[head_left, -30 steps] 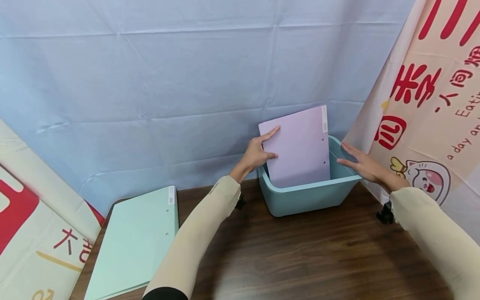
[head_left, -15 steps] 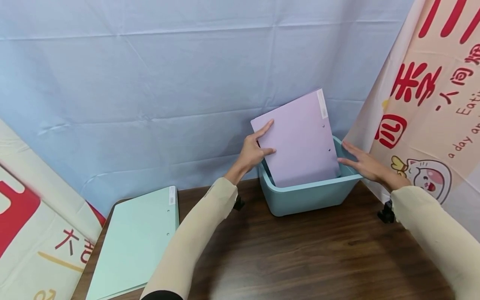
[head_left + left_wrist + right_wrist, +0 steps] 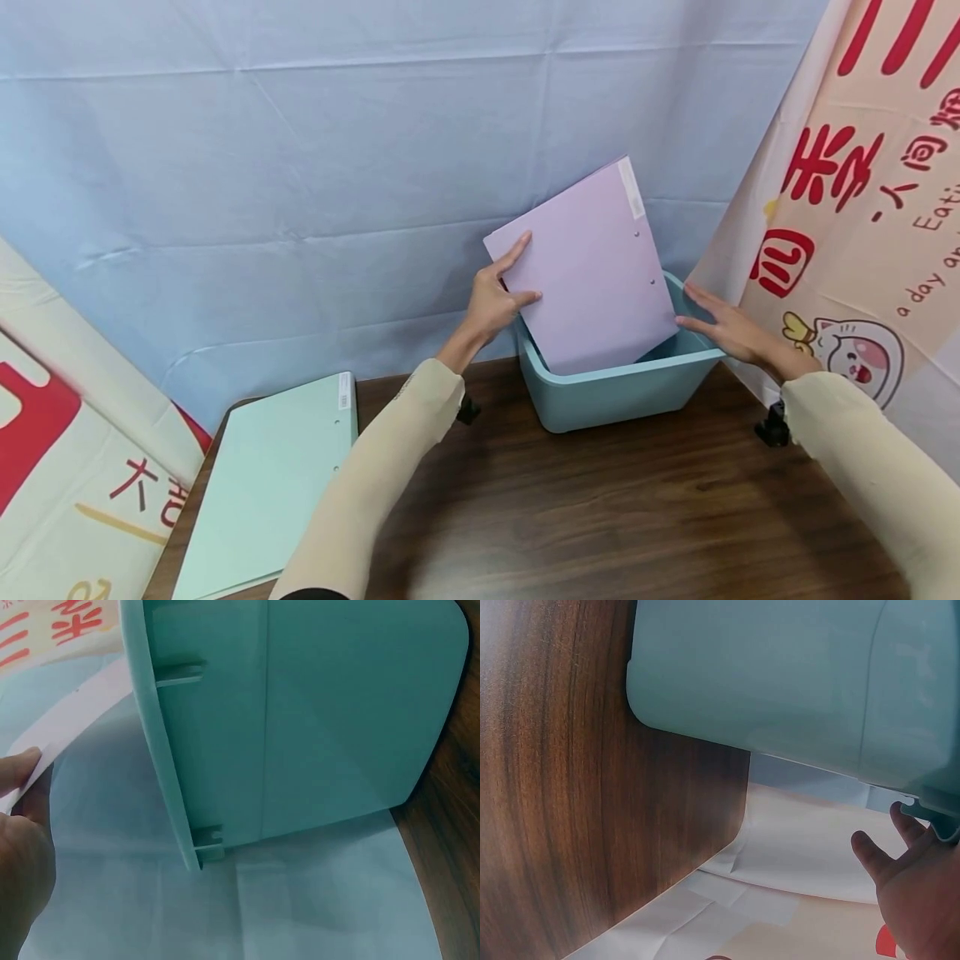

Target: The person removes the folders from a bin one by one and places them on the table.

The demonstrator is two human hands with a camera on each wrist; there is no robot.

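In the head view my left hand (image 3: 492,302) pinches the left edge of a lilac file folder (image 3: 592,267), thumb on the front and other fingers partly hidden behind. The folder leans to the left, its lower corner still inside a blue-green plastic bin (image 3: 622,398). A white label strip and two rivets run along its right side. At the bin's right end my right hand (image 3: 738,333) grips the rim, with the thumb over the inside; the right wrist view shows fingers (image 3: 874,855) below the rim outside. The left wrist view has the folder (image 3: 79,712) nearly edge-on between thumb and fingers.
A pale green file folder (image 3: 270,475) lies flat at the left of the dark wooden table (image 3: 600,508). Blue cloth (image 3: 300,167) hangs right behind the bin. A printed cloth (image 3: 847,275) hangs close to the bin's right side.
My left hand has moved left and slightly up, drawing the folder partly upward and tilting it further left. My right hand and the bin have stayed in place.
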